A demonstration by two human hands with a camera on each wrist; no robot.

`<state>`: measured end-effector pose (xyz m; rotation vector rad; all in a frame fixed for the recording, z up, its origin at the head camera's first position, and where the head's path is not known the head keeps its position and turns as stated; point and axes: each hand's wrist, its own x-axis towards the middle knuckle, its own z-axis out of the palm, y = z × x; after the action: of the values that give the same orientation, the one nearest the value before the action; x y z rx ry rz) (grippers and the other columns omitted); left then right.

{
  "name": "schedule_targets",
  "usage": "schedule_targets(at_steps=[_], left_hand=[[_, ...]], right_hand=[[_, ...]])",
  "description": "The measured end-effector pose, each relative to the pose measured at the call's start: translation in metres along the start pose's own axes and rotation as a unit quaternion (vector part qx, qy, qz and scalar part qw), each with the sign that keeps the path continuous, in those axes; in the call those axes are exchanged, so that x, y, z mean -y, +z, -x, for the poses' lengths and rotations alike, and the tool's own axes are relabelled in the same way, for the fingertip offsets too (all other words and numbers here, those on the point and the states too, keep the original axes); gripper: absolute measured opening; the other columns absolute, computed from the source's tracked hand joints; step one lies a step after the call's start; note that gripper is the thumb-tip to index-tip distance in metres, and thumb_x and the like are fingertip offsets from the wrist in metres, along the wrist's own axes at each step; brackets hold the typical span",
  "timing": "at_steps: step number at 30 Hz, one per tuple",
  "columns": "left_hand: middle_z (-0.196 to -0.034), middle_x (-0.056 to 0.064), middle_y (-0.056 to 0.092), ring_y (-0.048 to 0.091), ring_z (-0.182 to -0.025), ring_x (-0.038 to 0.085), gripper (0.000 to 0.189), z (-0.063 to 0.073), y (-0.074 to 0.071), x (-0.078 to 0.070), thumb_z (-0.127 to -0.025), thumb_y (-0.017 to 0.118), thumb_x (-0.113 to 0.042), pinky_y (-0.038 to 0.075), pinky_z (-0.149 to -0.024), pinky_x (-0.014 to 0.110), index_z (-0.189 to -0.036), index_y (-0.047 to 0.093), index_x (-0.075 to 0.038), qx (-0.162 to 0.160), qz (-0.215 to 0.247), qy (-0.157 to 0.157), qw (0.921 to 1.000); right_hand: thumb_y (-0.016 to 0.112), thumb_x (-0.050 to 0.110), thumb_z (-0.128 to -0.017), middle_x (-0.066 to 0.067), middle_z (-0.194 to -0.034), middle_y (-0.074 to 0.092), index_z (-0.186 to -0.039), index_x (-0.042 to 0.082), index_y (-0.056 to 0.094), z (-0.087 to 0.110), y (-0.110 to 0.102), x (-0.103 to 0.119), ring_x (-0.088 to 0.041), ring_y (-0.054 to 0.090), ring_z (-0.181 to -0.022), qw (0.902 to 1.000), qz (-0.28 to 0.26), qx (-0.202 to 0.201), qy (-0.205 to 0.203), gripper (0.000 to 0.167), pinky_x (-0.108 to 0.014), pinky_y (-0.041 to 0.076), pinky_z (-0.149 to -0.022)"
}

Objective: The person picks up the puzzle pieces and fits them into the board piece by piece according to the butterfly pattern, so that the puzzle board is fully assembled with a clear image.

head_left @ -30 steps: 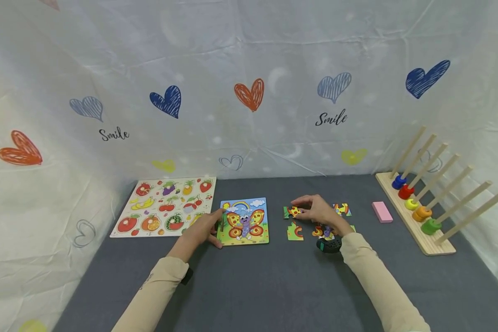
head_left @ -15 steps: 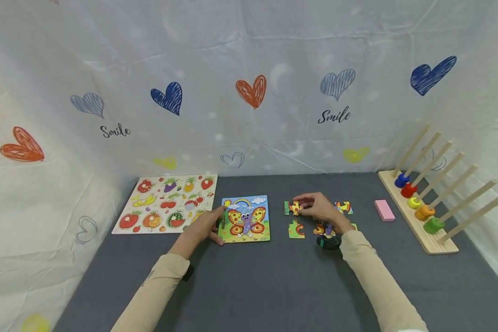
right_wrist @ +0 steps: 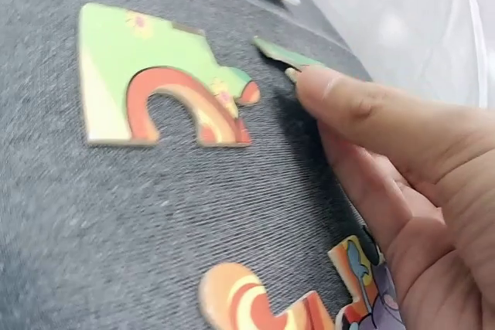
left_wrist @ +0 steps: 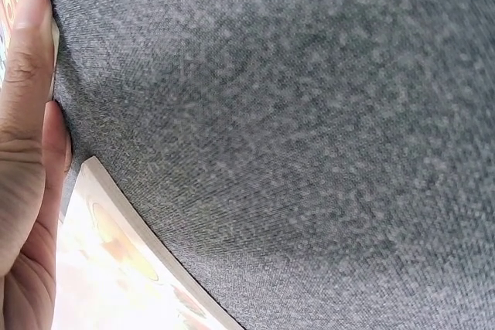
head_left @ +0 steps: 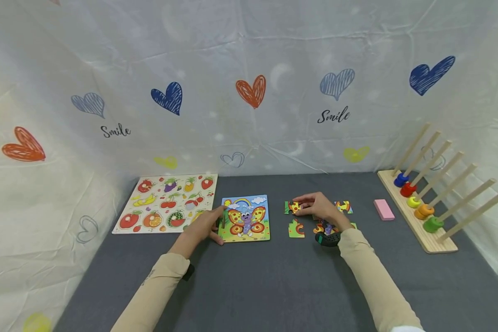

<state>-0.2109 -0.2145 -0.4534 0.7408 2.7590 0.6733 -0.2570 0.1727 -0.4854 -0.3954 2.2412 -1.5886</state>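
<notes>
A square butterfly picture board (head_left: 246, 219) lies flat on the table. My left hand (head_left: 201, 229) rests along its left edge, with a fairly straight thumb touching the lower left corner; in the left wrist view the thumb (left_wrist: 29, 59) lies by the board's edge. My right hand (head_left: 317, 207) pinches a green and orange jigsaw piece (head_left: 291, 207) by its right part; in the right wrist view the piece (right_wrist: 282, 55) tilts at the thumb tip. Below it lies a green corner jigsaw piece (head_left: 296, 229). More jigsaw pieces (head_left: 342, 207) sit around and under the right hand, partly hidden.
A fruit peg board (head_left: 164, 204) lies at the back left, close to the left hand. To the right are a pink block (head_left: 383, 210) and a wooden peg stand (head_left: 429, 221) with coloured rings and tall pegs. A hanging cloth (head_left: 290, 129) borders the table's back.
The view has shifted slightly. Both hands stay almost where they were, the right on the same jigsaw piece and the left at the butterfly board.
</notes>
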Motion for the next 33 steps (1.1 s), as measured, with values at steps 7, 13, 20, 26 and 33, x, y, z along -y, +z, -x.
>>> schedule_targets(at_steps=[7, 13, 20, 26, 33], left_hand=[[-0.077, 0.008, 0.052, 0.045, -0.062, 0.013, 0.092, 0.0, 0.0, 0.001, -0.062, 0.089, -0.018, 0.043, -0.064, 0.029, -0.139, 0.041, 0.001, 0.005, 0.009, -0.009, 0.9999], [-0.083, 0.007, 0.053, 0.047, -0.064, 0.013, 0.091, -0.002, 0.001, 0.003, -0.062, 0.089, -0.02, 0.044, -0.065, 0.028, -0.137, 0.042, -0.001, 0.01, 0.011, -0.017, 0.9998], [-0.084, 0.007, 0.054, 0.048, -0.064, 0.013, 0.092, -0.002, 0.001, 0.001, -0.062, 0.089, -0.02, 0.044, -0.065, 0.029, -0.139, 0.041, 0.0, 0.013, 0.006, -0.03, 0.9995], [-0.078, 0.004, 0.051, 0.047, -0.063, 0.012, 0.094, -0.002, 0.0, 0.001, -0.062, 0.089, -0.022, 0.043, -0.064, 0.028, -0.14, 0.04, 0.001, 0.016, -0.003, -0.03, 0.9994], [-0.081, 0.005, 0.054, 0.045, -0.062, 0.012, 0.097, -0.002, -0.001, 0.002, -0.062, 0.089, -0.022, 0.043, -0.064, 0.028, -0.141, 0.039, 0.001, 0.015, 0.001, -0.026, 0.9996]], right_hand=[[0.076, 0.01, -0.083, -0.019, -0.129, 0.058, -0.128, 0.0, 0.06, 0.002, -0.004, -0.004, -0.017, 0.063, -0.103, 0.998, -0.061, 0.018, -0.006, 0.049, -0.033, 0.052, -0.083], [0.069, 0.003, -0.087, -0.026, -0.131, 0.053, -0.133, -0.009, 0.051, -0.001, 0.0, -0.001, -0.014, 0.064, -0.101, 0.9925, -0.11, 0.052, -0.017, 0.051, -0.035, 0.052, -0.086], [0.063, -0.002, -0.09, -0.028, -0.128, 0.055, -0.134, -0.013, 0.046, -0.006, 0.016, 0.007, -0.014, 0.067, -0.094, 0.9866, -0.142, 0.074, -0.031, 0.049, -0.035, 0.052, -0.085], [0.068, -0.004, -0.086, -0.026, -0.126, 0.057, -0.131, -0.013, 0.049, -0.015, 0.035, 0.012, -0.015, 0.065, -0.098, 0.9844, -0.154, 0.078, -0.036, 0.05, -0.036, 0.052, -0.084], [0.07, -0.003, -0.084, -0.027, -0.123, 0.059, -0.128, -0.012, 0.053, -0.024, 0.052, 0.023, -0.02, 0.065, -0.102, 0.9833, -0.153, 0.089, -0.043, 0.048, -0.038, 0.052, -0.085]])
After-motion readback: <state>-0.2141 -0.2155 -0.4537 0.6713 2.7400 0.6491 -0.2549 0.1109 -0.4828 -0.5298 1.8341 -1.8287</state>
